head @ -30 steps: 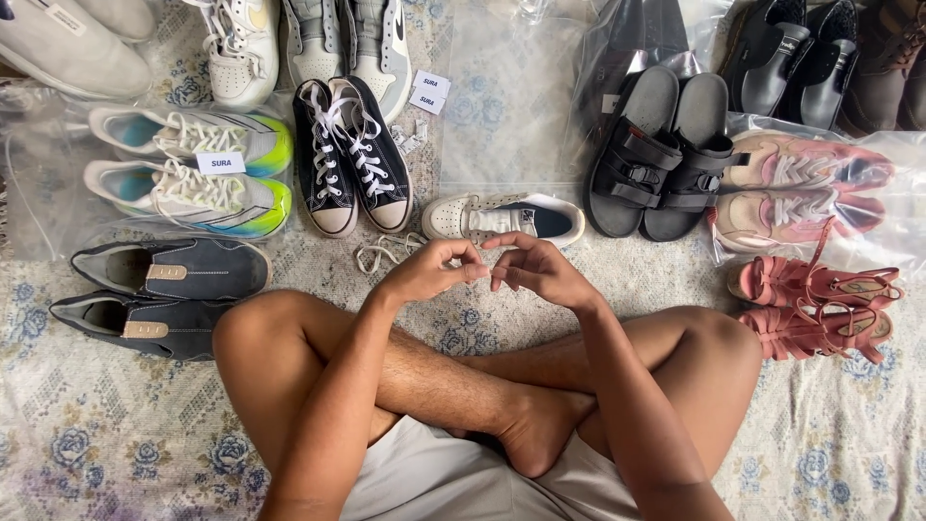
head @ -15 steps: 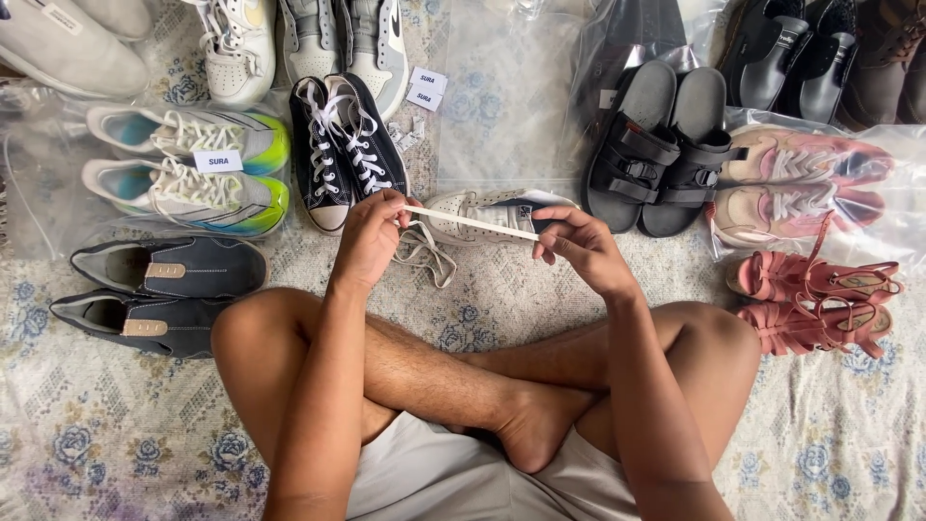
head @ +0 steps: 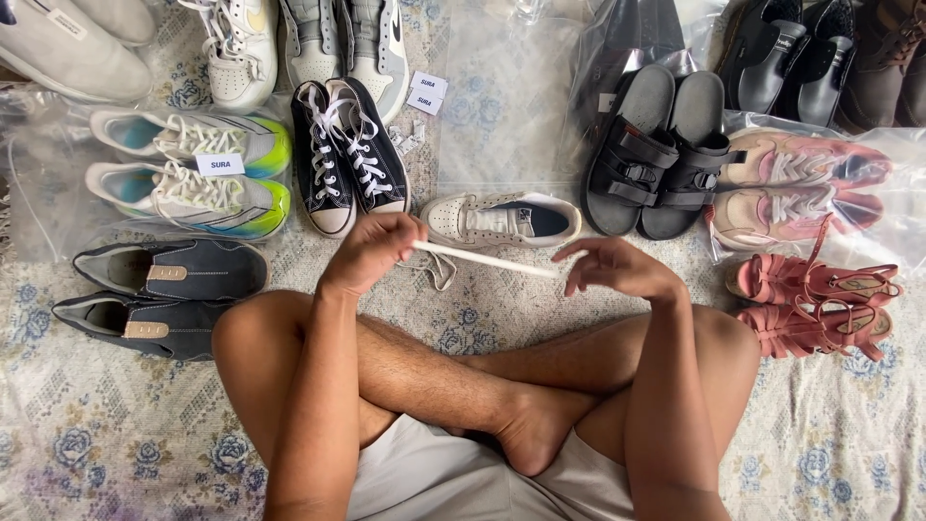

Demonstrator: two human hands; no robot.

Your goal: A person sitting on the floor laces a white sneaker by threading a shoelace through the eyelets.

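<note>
My left hand [head: 371, 253] pinches one end of a white shoelace [head: 487, 260]. The lace runs taut to my right hand [head: 617, 267], which pinches the other end. Its loose remainder hangs and lies bunched under my left hand on the rug. Just beyond the lace lies a single white sneaker [head: 502, 218] with a dark insole and no lace, on its side. I sit cross-legged, with both knees under my forearms.
Shoes ring me on a floral rug [head: 116, 425]: dark slip-ons [head: 159, 294], neon-soled runners [head: 188, 174] on a clear bag, black high-tops [head: 349, 154], black sandals [head: 666, 150], pink sneakers in a bag [head: 801, 188], pink strappy sandals [head: 820, 304], small white paper labels [head: 426, 92].
A second ago my hands were together at the lace. They pulled apart, stretching it straight. Since half a second ago both hands have dropped lower, and the right has moved further right.
</note>
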